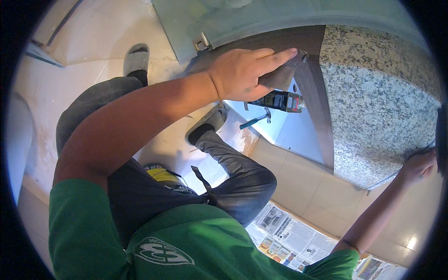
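My left hand (245,72) reaches over the dark wood-grain cabinet frame (305,39), its index finger stretched along the frame. Between its fingers and thumb shows a flat brown piece (281,78), partly covered by the hand. Just below lies a black can-like container (276,101) with a pale end, partly hidden by my wrist. A claw hammer (255,120) with a teal handle rests on the white surface inside the cabinet. At the far right my right hand (417,166) is curled beside the granite slab's end, at a dark shape cut off by the view's rim.
A speckled granite slab (378,107) borders the frame on the right. A pale green panel with a metal hinge (202,43) stands at the top. Newspapers (294,238) cover some floor tiles. My slippered feet and bent knees are close to the cabinet; a yellow-and-black object (163,174) sits beneath me.
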`<state>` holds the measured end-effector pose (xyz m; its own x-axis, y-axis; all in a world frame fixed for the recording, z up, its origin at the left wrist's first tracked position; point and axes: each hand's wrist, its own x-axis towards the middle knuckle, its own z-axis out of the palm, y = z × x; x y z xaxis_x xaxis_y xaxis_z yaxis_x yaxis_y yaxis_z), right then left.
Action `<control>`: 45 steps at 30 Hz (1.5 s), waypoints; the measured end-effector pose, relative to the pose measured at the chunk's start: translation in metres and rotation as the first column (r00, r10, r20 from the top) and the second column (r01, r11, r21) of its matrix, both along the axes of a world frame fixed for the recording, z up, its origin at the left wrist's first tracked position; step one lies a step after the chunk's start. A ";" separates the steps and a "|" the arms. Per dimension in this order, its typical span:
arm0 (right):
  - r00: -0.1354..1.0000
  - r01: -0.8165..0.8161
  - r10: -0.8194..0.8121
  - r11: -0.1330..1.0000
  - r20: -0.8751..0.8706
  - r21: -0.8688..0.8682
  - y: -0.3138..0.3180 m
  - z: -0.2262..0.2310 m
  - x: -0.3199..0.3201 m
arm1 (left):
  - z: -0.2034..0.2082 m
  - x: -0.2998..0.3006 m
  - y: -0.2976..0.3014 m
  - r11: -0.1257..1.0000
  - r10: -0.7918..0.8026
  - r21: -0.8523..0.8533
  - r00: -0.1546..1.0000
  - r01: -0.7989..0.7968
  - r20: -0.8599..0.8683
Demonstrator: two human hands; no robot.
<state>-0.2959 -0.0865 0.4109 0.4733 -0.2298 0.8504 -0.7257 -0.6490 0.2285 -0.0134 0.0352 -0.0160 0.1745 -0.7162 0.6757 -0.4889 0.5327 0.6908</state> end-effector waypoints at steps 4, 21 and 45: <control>1.000 -0.016 0.015 0.997 -0.015 -0.072 0.012 -0.020 0.026 | 0.011 -0.005 0.004 1.000 0.026 -0.017 1.000 -0.026 -0.009; 0.984 -0.176 0.178 0.982 -0.017 0.071 0.000 -0.024 0.038 | 0.024 0.027 -0.019 1.000 -0.019 -0.014 0.943 0.015 -0.333; 0.990 0.100 -0.097 0.995 0.099 -0.027 0.012 -0.021 0.022 | 0.010 0.006 -0.011 0.981 -0.139 -0.165 0.958 0.099 -0.252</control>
